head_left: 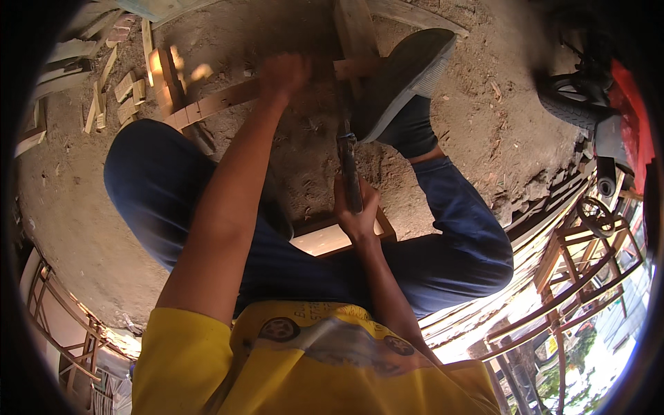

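A long wooden strip [221, 102] lies across in front of me, raised on other timber. My left hand [283, 75], slightly blurred, is closed around it near its middle. To the right, the strip's end [356, 67] runs beneath my dark shoe [408, 76]. My right hand [358, 211] grips a dark-handled tool [350, 173] pointing away from me. Its thin front part, seen nearly edge-on, reaches toward the strip between my left hand and the shoe; its exact kind is unclear.
I sit on a low wooden seat [332, 240] above a dirt floor [477, 131]. Wood offcuts [128, 90] lie at the far left. A thick wooden beam [355, 28] stretches away ahead. A motorbike wheel [570, 97] stands at right, near a wooden frame [567, 270].
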Action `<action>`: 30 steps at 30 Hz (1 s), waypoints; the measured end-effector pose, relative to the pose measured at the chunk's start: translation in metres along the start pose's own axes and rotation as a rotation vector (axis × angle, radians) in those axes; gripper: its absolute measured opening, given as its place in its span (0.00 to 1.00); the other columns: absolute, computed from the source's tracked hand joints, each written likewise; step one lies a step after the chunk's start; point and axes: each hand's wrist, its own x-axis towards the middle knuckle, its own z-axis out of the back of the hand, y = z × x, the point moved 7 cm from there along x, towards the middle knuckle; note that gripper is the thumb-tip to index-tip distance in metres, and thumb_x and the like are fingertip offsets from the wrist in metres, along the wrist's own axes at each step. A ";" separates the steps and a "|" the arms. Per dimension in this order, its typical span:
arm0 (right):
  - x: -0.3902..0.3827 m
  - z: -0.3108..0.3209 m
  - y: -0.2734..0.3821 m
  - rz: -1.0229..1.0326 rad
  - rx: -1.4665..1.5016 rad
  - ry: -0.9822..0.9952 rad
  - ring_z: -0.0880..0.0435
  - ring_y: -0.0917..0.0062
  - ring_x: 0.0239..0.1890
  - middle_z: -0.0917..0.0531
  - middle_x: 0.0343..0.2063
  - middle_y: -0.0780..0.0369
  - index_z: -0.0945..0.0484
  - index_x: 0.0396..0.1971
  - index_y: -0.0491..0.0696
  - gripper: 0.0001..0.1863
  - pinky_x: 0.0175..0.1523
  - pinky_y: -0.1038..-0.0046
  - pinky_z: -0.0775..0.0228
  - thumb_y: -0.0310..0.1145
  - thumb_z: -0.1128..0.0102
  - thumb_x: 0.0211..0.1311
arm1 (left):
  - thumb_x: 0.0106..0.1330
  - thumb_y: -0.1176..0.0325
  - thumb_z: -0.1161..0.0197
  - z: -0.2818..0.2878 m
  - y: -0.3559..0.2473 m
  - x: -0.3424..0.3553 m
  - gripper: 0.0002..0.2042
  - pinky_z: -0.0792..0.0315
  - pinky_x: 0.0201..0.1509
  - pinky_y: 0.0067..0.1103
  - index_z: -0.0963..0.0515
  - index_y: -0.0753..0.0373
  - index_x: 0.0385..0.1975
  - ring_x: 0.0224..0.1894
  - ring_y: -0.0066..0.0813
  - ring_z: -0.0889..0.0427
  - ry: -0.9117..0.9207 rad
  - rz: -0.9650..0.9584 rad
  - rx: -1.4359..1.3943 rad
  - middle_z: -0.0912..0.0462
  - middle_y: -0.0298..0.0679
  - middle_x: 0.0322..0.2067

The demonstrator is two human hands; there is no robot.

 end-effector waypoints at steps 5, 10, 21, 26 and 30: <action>0.005 0.004 0.004 0.015 0.023 0.073 0.32 0.88 0.18 0.29 0.14 0.68 0.28 0.21 0.42 0.10 0.21 0.77 0.44 0.28 0.42 0.61 | 0.68 0.52 0.56 -0.004 0.005 -0.005 0.23 0.23 0.39 0.39 0.17 0.61 0.27 0.32 0.49 0.16 -0.011 0.018 -0.027 0.17 0.49 0.27; -0.019 0.018 -0.019 0.079 0.089 -0.044 0.36 0.89 0.17 0.31 0.14 0.69 0.31 0.17 0.44 0.14 0.20 0.77 0.46 0.29 0.40 0.60 | 0.67 0.54 0.56 0.007 -0.002 -0.002 0.22 0.23 0.42 0.39 0.17 0.62 0.30 0.34 0.49 0.17 0.050 0.078 -0.036 0.17 0.51 0.28; -0.012 0.024 -0.011 0.155 -0.041 0.030 0.32 0.89 0.18 0.30 0.12 0.68 0.29 0.19 0.42 0.11 0.22 0.77 0.40 0.27 0.42 0.60 | 0.66 0.51 0.55 0.007 -0.003 -0.007 0.24 0.25 0.44 0.39 0.17 0.64 0.28 0.36 0.50 0.17 -0.034 0.117 -0.016 0.17 0.52 0.30; 0.029 -0.009 0.000 -0.096 0.059 0.104 0.36 0.90 0.17 0.31 0.12 0.69 0.29 0.21 0.43 0.11 0.21 0.78 0.42 0.28 0.42 0.61 | 0.66 0.50 0.55 -0.001 0.002 -0.002 0.24 0.24 0.44 0.39 0.17 0.63 0.29 0.36 0.48 0.17 0.134 0.195 -0.069 0.17 0.50 0.31; -0.025 0.017 -0.006 0.245 0.007 -0.026 0.37 0.90 0.16 0.33 0.12 0.70 0.30 0.19 0.44 0.12 0.20 0.79 0.47 0.27 0.42 0.61 | 0.66 0.49 0.55 0.005 0.000 -0.004 0.24 0.24 0.43 0.39 0.17 0.63 0.30 0.37 0.48 0.17 0.136 0.177 -0.076 0.17 0.51 0.33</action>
